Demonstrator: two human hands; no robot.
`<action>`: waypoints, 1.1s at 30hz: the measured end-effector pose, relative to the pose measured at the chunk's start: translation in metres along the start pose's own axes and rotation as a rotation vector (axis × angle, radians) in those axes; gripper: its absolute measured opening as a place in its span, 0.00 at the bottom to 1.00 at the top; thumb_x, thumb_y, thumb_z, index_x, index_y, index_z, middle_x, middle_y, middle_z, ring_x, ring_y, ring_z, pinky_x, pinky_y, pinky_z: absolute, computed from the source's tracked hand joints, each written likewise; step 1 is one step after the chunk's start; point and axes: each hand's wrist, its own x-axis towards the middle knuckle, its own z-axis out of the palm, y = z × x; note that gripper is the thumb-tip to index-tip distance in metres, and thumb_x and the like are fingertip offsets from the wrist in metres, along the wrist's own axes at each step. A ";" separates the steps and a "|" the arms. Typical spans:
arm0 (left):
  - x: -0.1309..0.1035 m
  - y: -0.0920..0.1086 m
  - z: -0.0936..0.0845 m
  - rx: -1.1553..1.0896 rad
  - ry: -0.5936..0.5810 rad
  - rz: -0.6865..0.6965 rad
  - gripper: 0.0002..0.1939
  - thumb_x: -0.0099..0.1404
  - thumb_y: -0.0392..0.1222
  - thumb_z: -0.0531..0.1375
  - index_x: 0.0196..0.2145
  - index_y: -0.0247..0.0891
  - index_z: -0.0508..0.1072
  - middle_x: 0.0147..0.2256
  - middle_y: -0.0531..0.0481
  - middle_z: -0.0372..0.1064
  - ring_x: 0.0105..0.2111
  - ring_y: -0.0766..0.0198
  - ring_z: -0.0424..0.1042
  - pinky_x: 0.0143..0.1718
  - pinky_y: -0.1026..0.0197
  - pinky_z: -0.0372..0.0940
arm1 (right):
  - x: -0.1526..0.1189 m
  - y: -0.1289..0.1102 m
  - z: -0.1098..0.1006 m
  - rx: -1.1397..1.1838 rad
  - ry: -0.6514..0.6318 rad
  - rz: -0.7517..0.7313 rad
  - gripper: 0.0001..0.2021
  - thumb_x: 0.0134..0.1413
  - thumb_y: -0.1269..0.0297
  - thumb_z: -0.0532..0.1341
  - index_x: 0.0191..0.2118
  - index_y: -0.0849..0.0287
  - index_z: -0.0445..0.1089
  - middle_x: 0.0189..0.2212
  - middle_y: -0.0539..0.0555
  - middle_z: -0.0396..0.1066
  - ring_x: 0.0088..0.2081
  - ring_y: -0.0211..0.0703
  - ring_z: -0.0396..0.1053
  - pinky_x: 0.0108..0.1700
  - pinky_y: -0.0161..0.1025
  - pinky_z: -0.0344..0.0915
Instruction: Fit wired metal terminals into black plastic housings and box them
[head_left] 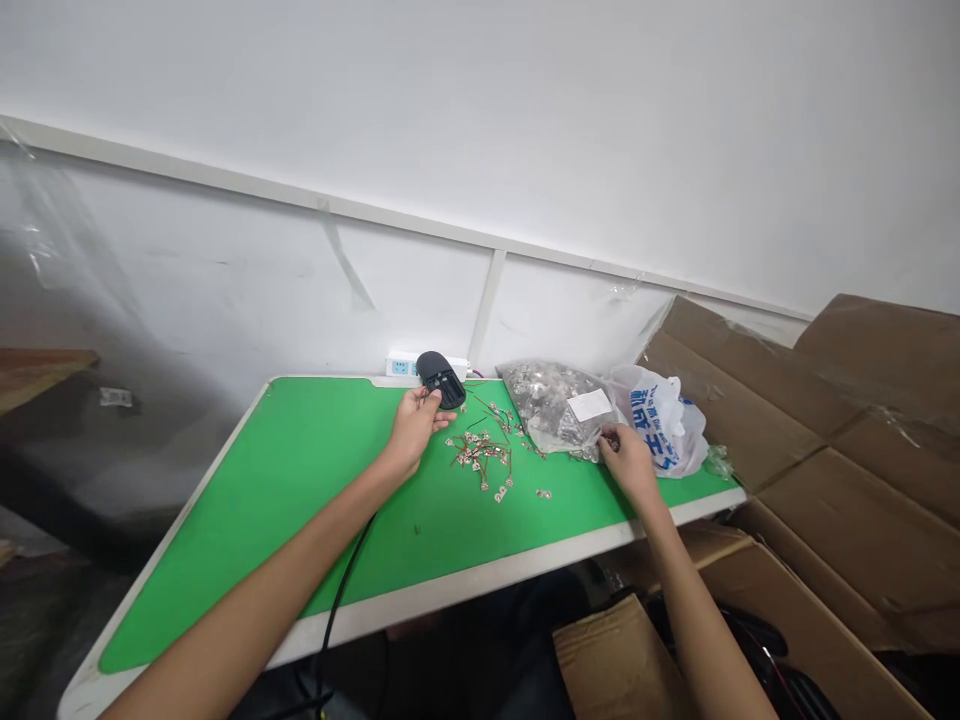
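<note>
My left hand is closed on a black, rounded plastic housing, shaped like a computer mouse, with an open compartment facing me. It is held over the far part of the green table. My right hand is at the lower right edge of a clear plastic bag full of small metal pieces. Its fingers are pinched together, and what they hold is too small to make out. Between the hands lies a loose pile of small metal contacts, many with red wires. A separate metal contact lies nearer me.
A white power strip stands against the wall behind the housing. A white plastic bag with blue print sits right of the clear bag. Large cardboard sheets lean at the right. A black cable hangs over the front edge of the green table.
</note>
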 end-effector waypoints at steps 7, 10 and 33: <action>-0.001 0.006 0.001 -0.036 0.024 -0.065 0.04 0.75 0.32 0.58 0.41 0.37 0.65 0.36 0.50 0.77 0.25 0.71 0.77 0.28 0.69 0.69 | -0.022 0.021 -0.002 -0.208 0.034 0.008 0.23 0.65 0.47 0.54 0.41 0.61 0.78 0.38 0.66 0.79 0.42 0.60 0.75 0.48 0.53 0.69; -0.003 0.005 0.001 -0.042 0.026 -0.095 0.05 0.75 0.32 0.58 0.40 0.37 0.65 0.35 0.50 0.77 0.24 0.70 0.77 0.28 0.69 0.70 | -0.027 0.027 -0.001 -0.182 0.139 -0.072 0.23 0.66 0.56 0.51 0.57 0.62 0.74 0.48 0.68 0.76 0.51 0.62 0.73 0.54 0.57 0.69; 0.006 -0.018 -0.003 -0.051 0.011 -0.086 0.06 0.74 0.31 0.58 0.40 0.38 0.64 0.32 0.51 0.75 0.23 0.70 0.77 0.25 0.70 0.68 | 0.006 0.019 0.023 -0.143 -0.127 0.086 0.32 0.64 0.45 0.51 0.57 0.66 0.77 0.55 0.71 0.77 0.63 0.67 0.69 0.67 0.58 0.60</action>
